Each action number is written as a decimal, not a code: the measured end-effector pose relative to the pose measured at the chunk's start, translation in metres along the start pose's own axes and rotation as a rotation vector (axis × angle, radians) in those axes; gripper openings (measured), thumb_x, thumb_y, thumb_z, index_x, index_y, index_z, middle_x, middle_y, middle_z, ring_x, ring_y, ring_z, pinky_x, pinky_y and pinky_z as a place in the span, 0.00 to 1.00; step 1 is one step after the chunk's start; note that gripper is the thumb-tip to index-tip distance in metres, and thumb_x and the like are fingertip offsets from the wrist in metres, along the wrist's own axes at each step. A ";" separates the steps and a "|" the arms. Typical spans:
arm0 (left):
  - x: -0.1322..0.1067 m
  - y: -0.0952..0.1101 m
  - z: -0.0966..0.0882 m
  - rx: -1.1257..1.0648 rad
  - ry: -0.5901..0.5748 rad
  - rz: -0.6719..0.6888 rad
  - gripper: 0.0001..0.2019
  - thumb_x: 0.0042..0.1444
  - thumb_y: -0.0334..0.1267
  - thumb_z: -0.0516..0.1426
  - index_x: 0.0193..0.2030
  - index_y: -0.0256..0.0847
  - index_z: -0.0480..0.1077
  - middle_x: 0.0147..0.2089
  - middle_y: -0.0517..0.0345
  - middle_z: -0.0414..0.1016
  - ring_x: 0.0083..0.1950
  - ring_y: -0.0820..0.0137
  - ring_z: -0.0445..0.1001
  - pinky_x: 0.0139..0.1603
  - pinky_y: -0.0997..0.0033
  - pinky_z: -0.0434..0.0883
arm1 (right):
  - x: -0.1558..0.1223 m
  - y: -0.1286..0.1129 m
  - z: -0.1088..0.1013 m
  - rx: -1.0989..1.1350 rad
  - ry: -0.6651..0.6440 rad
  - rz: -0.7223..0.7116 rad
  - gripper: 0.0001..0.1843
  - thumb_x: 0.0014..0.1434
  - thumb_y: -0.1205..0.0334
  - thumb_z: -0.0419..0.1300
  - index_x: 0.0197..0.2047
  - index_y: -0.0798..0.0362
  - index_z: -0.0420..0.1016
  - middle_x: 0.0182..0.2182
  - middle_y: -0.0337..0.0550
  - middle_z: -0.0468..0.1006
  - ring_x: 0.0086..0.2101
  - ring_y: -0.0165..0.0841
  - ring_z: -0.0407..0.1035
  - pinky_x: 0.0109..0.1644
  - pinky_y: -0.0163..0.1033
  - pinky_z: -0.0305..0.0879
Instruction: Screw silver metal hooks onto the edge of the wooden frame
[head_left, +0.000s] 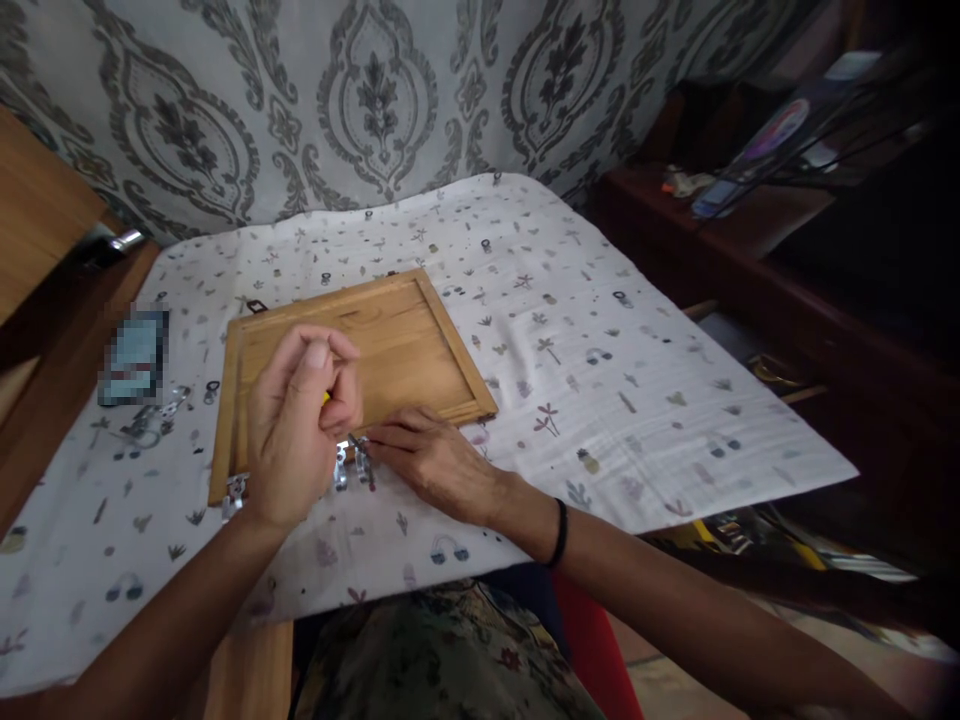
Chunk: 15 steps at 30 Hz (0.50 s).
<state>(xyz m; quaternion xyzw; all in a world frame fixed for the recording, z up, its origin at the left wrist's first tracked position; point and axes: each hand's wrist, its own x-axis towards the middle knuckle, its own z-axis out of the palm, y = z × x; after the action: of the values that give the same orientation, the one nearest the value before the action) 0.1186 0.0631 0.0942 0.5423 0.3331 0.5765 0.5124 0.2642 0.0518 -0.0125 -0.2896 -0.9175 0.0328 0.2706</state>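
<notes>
My left hand (304,425) is closed in a fist above the near edge of a framed wooden panel (360,340). A bit of a yellow-handled screwdriver (325,398) shows between its fingers; the grip hides most of it. My right hand (431,460) lies over the panel's near edge, its fingers together and their tips at a shiny metal fitting (363,464). The thumb is hidden beneath. Beside it is a second metal fitting (341,468), and another metal fitting (235,492) sits at the panel's near left corner.
A white printed cloth (570,330) covers the table. On the left lie a blurred-out phone (135,355) and several loose metal pieces (154,418). Wooden furniture (45,230) borders the left side. At the right stands a dark red cabinet (712,260) with a bottle (780,130) on it.
</notes>
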 end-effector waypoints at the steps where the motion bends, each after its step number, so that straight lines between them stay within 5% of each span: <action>1: 0.002 0.000 0.000 -0.019 -0.023 -0.013 0.11 0.65 0.44 0.59 0.33 0.44 0.71 0.17 0.69 0.45 0.18 0.76 0.42 0.20 0.71 0.44 | 0.000 0.000 0.000 0.000 -0.003 -0.001 0.13 0.71 0.69 0.54 0.53 0.57 0.77 0.50 0.49 0.82 0.47 0.40 0.70 0.51 0.45 0.67; 6: 0.009 0.000 -0.003 -0.055 -0.117 -0.071 0.10 0.66 0.43 0.58 0.33 0.43 0.71 0.17 0.70 0.44 0.17 0.77 0.41 0.19 0.73 0.45 | 0.000 0.000 0.001 0.004 0.006 0.001 0.12 0.70 0.71 0.55 0.52 0.59 0.78 0.50 0.50 0.82 0.49 0.40 0.69 0.52 0.44 0.66; 11: 0.002 0.001 -0.003 0.026 0.038 -0.023 0.12 0.68 0.42 0.55 0.33 0.43 0.71 0.20 0.64 0.58 0.21 0.74 0.56 0.23 0.72 0.58 | 0.000 0.000 0.003 0.019 0.034 -0.010 0.11 0.69 0.71 0.56 0.51 0.60 0.78 0.49 0.50 0.82 0.48 0.40 0.69 0.52 0.44 0.66; 15: 0.000 -0.002 -0.002 0.006 -0.010 -0.015 0.12 0.69 0.40 0.52 0.34 0.43 0.70 0.18 0.68 0.49 0.18 0.76 0.46 0.20 0.75 0.50 | -0.001 0.000 0.002 0.018 0.054 -0.010 0.12 0.70 0.70 0.55 0.52 0.59 0.78 0.50 0.48 0.83 0.48 0.40 0.69 0.51 0.44 0.66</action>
<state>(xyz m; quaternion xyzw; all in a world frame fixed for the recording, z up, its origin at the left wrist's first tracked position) 0.1168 0.0636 0.0916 0.5443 0.3363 0.5689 0.5167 0.2636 0.0519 -0.0147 -0.2833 -0.9109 0.0320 0.2983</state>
